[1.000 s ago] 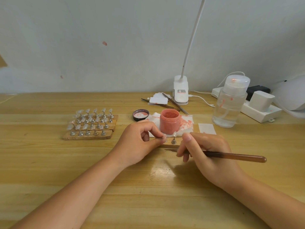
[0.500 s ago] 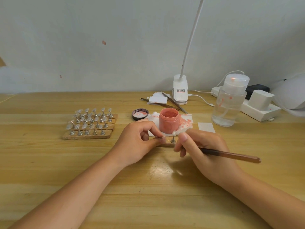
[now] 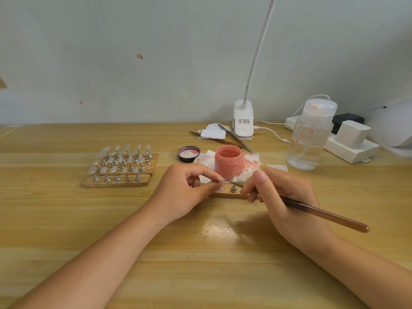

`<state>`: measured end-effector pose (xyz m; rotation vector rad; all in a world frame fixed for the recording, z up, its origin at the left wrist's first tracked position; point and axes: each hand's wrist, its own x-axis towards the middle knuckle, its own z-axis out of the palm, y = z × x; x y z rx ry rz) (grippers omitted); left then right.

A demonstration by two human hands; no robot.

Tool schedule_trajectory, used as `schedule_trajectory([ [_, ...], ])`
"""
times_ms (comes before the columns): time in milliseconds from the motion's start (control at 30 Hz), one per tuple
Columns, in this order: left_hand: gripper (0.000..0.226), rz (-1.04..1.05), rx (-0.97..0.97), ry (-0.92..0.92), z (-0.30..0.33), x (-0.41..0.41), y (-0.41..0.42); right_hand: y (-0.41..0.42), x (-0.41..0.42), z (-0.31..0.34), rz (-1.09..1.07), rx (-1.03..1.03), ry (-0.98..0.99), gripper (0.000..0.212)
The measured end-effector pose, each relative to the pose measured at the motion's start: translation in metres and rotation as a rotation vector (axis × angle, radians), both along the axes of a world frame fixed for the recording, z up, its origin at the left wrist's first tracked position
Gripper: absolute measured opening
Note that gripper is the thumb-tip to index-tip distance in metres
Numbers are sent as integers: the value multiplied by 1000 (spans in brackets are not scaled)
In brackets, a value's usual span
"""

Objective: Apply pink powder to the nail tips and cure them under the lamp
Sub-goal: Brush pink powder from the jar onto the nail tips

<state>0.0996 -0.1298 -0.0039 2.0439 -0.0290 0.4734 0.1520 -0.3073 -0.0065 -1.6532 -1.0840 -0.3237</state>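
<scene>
Brush [image 3: 312,209] tip swung up toward 10 o'clock since a second ago, wooden table [image 3: 66,219], right hand [image 3: 287,197] gripping brush, left hand [image 3: 187,192] pinching nail tip [image 3: 223,179], pink powder jar [image 3: 227,161] at 12 o'clock, open, holder strip [image 3: 231,194] between hands.

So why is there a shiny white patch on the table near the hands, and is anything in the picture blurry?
In the head view, the pale patch on the table is glare, light bouncing off the glossy wood; a soft shadow lies beside it under the right hand. The left hand and the pink powder jar look sharp, but the tiny nail tips are too small to see clearly.
</scene>
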Motion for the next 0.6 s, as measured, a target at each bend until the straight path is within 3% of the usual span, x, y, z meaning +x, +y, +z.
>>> schedule_trajectory([
  [300, 17, -46, 30, 3, 2, -1, -2, 5, 0, 1, -67, -26, -31, 27],
  [500, 21, -38, 55, -9, 4, -3, -4, 0, -1, 0, 0, -18, 3, 40],
  [600, 20, -43, 67, 8, 3, -3, -4, 4, 0, 2, -84, -19, -36, 31],
])
